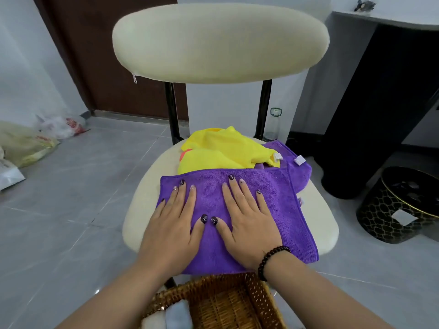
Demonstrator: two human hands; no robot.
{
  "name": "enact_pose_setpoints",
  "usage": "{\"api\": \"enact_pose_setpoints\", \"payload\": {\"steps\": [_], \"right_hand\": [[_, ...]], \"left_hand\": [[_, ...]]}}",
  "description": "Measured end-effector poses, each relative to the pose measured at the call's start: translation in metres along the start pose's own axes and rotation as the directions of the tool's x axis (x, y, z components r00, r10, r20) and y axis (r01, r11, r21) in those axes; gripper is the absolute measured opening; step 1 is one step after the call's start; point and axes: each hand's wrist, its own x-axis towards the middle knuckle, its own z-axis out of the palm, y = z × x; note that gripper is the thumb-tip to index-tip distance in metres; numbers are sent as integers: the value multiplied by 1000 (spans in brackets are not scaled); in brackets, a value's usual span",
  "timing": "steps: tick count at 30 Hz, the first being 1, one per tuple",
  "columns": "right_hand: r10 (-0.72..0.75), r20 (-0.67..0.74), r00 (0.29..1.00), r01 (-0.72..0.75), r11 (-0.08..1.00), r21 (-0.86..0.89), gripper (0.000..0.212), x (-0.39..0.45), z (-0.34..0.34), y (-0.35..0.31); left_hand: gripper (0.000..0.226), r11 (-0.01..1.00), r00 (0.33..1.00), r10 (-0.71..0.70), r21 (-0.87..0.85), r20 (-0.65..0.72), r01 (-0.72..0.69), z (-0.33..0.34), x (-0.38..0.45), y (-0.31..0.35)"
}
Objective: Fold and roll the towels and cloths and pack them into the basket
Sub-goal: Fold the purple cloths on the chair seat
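Observation:
A purple cloth point(280, 200) lies folded on the cream chair seat point(142, 200). My left hand point(173, 229) and my right hand point(247, 224) press flat on it side by side, fingers straight, thumbs almost touching. Behind it sits a crumpled yellow cloth point(221, 150) with a bit of orange-pink fabric point(184, 155) showing at its left. A second purple cloth point(297, 167) lies partly under these at the right. The wicker basket point(221, 302) stands below the seat's front edge. A pale blue rolled cloth point(178, 314) is in its left part.
The chair's cream backrest point(221, 43) rises behind the cloths. A black and gold stool point(401, 205) stands on the floor at the right, near a dark cabinet point(380, 103). Plastic bags point(28, 143) lie on the grey tiles at the left. A clear bottle point(273, 124) stands behind the chair.

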Motion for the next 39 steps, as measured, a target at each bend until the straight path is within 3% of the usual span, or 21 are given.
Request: {"api": "enact_pose_setpoints", "payload": {"steps": [8, 14, 16, 18, 20, 22, 24, 29, 32, 39], "right_hand": [[219, 116, 969, -215, 976, -43, 93, -8, -12, 43], [231, 139, 963, -225, 973, -54, 97, -9, -15, 51], [218, 102, 971, -215, 976, -42, 94, -8, -17, 49], [155, 15, 988, -154, 988, -25, 86, -11, -20, 43], [48, -124, 991, -49, 999, -1, 74, -21, -24, 33], [-64, -259, 964, 76, 996, 37, 57, -36, -25, 21], [-195, -303, 933, 213, 977, 25, 47, -53, -20, 14], [-320, -159, 934, 297, 943, -152, 57, -71, 2, 24], [-358, -152, 921, 327, 925, -192, 61, -69, 3, 29], [-411, -245, 878, 396, 912, -108, 36, -67, -6, 37]], "left_hand": [[78, 998, 996, -55, 14, 67, 55, -5, -8, -24], [84, 989, 978, -138, 74, 154, 128, -13, -7, -19], [84, 989, 991, -103, 111, 84, 94, -19, -8, -12], [76, 990, 997, 75, 121, -35, -70, -22, -14, -4], [73, 964, 961, 264, 56, -87, -260, -19, -25, 4], [74, 916, 914, 402, 4, -65, -402, -14, -39, 12], [76, 878, 878, 478, 39, -6, -478, -5, -53, 16], [85, 866, 882, 462, 166, 93, -471, 3, -57, 7], [87, 865, 887, 455, 196, 81, -462, 0, -51, 5], [86, 854, 883, 459, 224, 100, -470, -5, -49, 8]]}}
